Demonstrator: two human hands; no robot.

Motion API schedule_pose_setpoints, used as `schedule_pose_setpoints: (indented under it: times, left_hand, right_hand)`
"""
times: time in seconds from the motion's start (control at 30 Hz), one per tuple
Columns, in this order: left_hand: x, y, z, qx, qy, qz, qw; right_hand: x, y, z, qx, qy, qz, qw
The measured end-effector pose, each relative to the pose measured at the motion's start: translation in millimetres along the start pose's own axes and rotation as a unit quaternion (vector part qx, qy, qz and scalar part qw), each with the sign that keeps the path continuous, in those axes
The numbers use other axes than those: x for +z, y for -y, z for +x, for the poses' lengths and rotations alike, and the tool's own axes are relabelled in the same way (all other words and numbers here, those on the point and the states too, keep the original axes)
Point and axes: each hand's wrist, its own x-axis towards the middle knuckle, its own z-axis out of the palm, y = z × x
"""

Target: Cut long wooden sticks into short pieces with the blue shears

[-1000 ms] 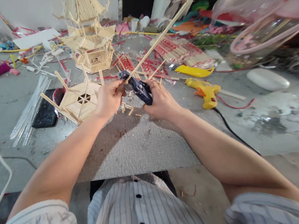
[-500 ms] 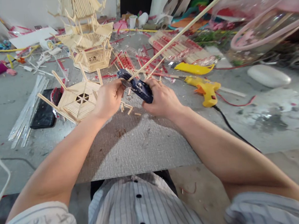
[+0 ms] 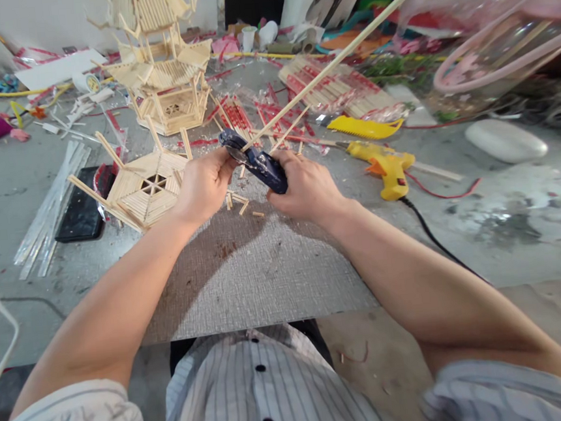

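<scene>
My right hand (image 3: 307, 182) is wrapped round the dark blue handles of a hand cutter (image 3: 263, 166). A long thin wooden stick (image 3: 336, 65) slants from the cutter's jaws up to the top right. At the jaws, the fingers of my left hand (image 3: 206, 181) pinch the stick's lower end, which they mostly cover. Left of that hand lies a hexagonal stick panel (image 3: 128, 178) with short posts standing at its corners. Several short cut pieces (image 3: 244, 207) of stick are scattered on the table below the cutter.
Behind stands a tiered pagoda model (image 3: 165, 70) of sticks. On the right lie a yellow glue gun (image 3: 391, 178), a yellow-handled saw (image 3: 364, 126) and bundled sticks (image 3: 338, 87). Clear glue sticks (image 3: 49, 211) and a black phone-like slab (image 3: 82, 215) lie at left.
The stick's far end has shifted slightly left in view. Both hands and the cutter stay in nearly the same place.
</scene>
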Motion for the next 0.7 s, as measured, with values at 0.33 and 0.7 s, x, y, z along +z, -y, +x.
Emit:
schedule_pose_setpoints:
  times: [0.33, 0.7]
  left_hand:
    - [-1.7, -13.3, -0.1, -0.128, 0.038, 0.054, 0.990]
    - [21.3, -5.8, -7.3, -0.191, 0.203, 0.223, 0.934]
  right_hand:
    - [-16.3, 8.4, 1.0, -0.003, 0.064, -0.055, 0.996]
    - [-30.1, 3.1, 16.4, 0.153, 0.381, 0.115, 0.905]
